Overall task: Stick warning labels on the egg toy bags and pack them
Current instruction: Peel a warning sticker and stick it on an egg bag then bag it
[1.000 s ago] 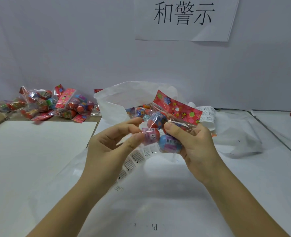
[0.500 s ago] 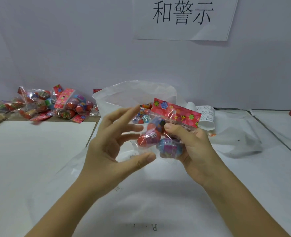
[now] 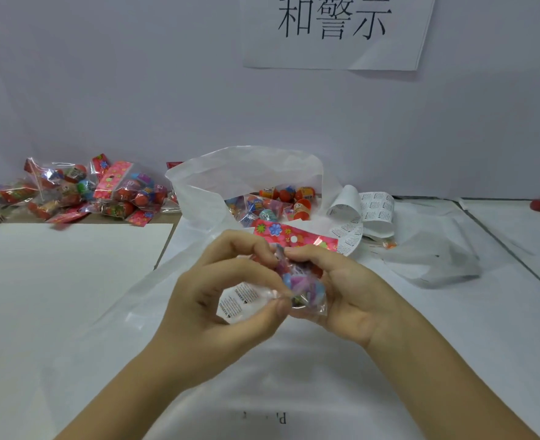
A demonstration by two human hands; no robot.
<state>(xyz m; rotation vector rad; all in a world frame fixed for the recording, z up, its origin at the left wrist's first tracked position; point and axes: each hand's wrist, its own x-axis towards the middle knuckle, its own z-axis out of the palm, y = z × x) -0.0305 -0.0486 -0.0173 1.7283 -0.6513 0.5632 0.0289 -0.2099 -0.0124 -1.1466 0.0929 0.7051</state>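
L hand (image 3: 211, 301) closed onto egg bag (image 3: 295, 239); white table (image 3: 459, 344), wall sign (image 3: 335, 33).

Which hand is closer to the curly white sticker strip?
Right. The right hand is just in front of the sticker strip; the left hand is farther left.

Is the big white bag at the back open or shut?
Open. The white bag gapes toward the camera, and egg toys show inside its mouth.
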